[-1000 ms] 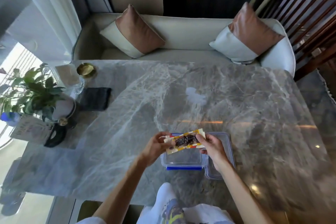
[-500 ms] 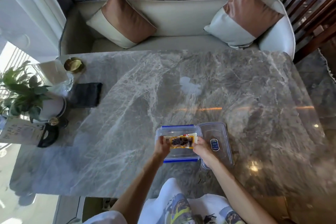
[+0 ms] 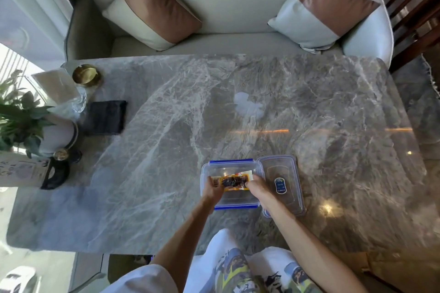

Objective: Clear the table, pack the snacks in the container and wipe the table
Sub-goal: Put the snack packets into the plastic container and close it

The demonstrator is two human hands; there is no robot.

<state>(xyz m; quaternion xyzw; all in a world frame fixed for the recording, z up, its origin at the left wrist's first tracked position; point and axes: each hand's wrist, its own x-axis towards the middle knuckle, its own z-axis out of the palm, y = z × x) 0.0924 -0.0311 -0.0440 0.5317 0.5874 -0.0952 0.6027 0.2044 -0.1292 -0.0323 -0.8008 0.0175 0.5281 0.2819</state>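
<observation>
A clear plastic container (image 3: 229, 167) with blue clips sits near the front edge of the grey marble table (image 3: 309, 114). Its clear lid (image 3: 282, 183) lies just to its right with a blue sticker on it. A yellow snack packet (image 3: 234, 181) with dark contents is held flat over the open container. My left hand (image 3: 213, 189) grips the packet's left end and my right hand (image 3: 258, 189) grips its right end.
A dark folded cloth (image 3: 104, 117) lies at the table's left. Nearby stand a brass dish (image 3: 86, 75), a glass holder with napkins (image 3: 59, 89), a potted plant (image 3: 23, 123) and a card stand (image 3: 21, 172). A pale smear (image 3: 247, 106) marks the middle. A sofa with two cushions lies beyond.
Both hands lowered the snack packet from above the container down into its opening. The view shifted forward over the table.
</observation>
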